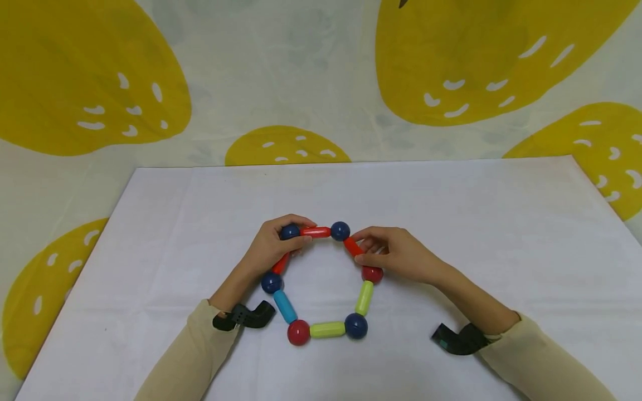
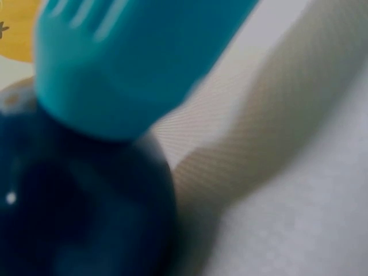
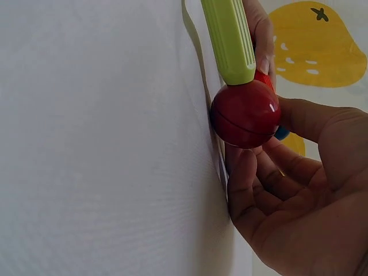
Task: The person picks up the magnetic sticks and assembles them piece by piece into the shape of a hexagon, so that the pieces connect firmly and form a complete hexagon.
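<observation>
A ring of toy building rods and balls lies on the white table. My left hand [image 1: 273, 245] holds the ring's upper left, thumb and fingers about a blue ball [image 1: 288, 231] and the end of a red rod [image 1: 317, 232]. With thumb and forefinger, my right hand [image 1: 403, 253] pinches another red rod [image 1: 353, 246] between a blue ball [image 1: 340, 231] and a red ball [image 1: 372, 274]. That red ball [image 3: 246, 114] and a lime green rod [image 3: 230, 40] fill the middle of the right wrist view. A light blue rod [image 2: 126, 63] meets a blue ball [image 2: 80, 201] in the left wrist view.
The ring's near side has a red ball [image 1: 298, 332], a lime green rod [image 1: 327, 329] and a blue ball [image 1: 356, 326]. Black wrist cameras sit by both sleeves. Behind the white table [image 1: 451, 195] hangs a cloth [image 1: 281, 67] with yellow fruit shapes.
</observation>
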The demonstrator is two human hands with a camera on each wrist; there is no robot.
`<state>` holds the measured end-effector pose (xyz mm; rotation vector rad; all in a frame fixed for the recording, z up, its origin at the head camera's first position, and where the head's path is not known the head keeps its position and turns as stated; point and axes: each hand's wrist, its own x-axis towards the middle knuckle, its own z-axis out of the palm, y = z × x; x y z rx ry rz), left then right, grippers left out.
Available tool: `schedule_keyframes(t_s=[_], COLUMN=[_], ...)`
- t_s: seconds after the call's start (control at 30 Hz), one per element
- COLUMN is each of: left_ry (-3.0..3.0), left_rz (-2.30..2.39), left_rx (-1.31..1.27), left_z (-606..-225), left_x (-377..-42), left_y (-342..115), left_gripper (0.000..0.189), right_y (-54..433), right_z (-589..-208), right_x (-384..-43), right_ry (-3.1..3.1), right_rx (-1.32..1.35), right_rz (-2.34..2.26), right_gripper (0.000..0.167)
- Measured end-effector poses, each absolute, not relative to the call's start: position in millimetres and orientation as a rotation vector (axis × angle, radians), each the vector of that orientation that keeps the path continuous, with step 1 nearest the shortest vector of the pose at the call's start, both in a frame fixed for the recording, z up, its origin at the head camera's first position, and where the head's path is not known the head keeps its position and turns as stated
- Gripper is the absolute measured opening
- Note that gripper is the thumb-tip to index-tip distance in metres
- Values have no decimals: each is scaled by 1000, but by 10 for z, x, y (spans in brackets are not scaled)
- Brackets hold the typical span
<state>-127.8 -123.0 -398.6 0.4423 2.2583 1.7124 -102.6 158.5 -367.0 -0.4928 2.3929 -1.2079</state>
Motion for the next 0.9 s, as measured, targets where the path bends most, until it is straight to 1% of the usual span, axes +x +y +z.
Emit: schedule_keyframes(t_s=[0.2,0.27,0.4,0.7,0.8,0.9], left_ry=[2279,2287,2269,1976,1968,2011], left_rz=[1703,1699,1706,1761,1745,1722], left_rx=[465,476,484,499,472,440], left_z=[-3951,-3939,-3911,-3866,-3855,-3829], left_x=[-1296,-1307,-1325,-1327,-1330,-1339], left_y=[-1215,-1213,-1219,-1202,-1203,-1196], left_gripper=[28,31,43,66,70,67], right_y=[1593,1599,1620,1721,1761,1798], right_z=[-3663,-3665,-3678,-3716,-3727,-3726], right_x=[-1040,-1037,-1027,-1014,-1016,-1032], right_ry=[2397,2401,2407,2491,2499,2500], right_rx=[-482,-482,-467,-421,-399,-376], right_rz=[-1221,-1235,-1278,-1281,-1292,-1315], right_gripper=[37,37,37,35,36,38])
